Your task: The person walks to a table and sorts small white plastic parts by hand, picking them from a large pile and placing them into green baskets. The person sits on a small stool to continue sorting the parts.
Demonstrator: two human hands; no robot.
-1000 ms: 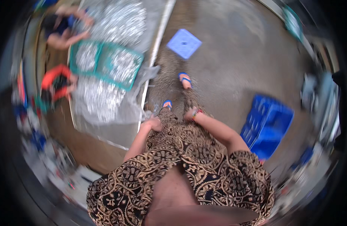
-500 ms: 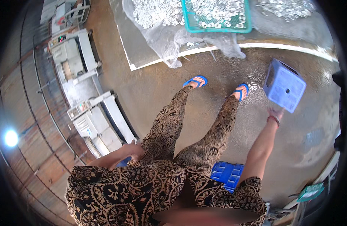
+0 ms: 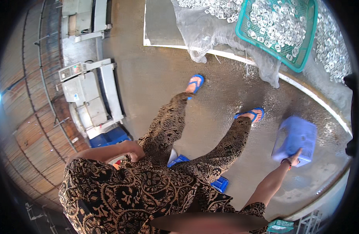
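Right hand (image 3: 293, 156) grasping pale blue stool (image 3: 296, 138) (fingers partly hidden); left hand (image 3: 133, 149) against hip, grip indiscernible.

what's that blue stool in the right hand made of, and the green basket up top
The blue stool under the right hand looks like moulded plastic: uniform pale blue, smooth, slightly glossy, with rounded edges. The green basket also looks plastic, with an open lattice wall and thick rim; it holds small silvery pieces, probably metal by their shine.

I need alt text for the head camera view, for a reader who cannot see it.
Seen from above, a person's right hand grips a pale blue plastic stool above a wet concrete floor. The left hand rests at the hip. Ahead is a green basket of small metal pieces.
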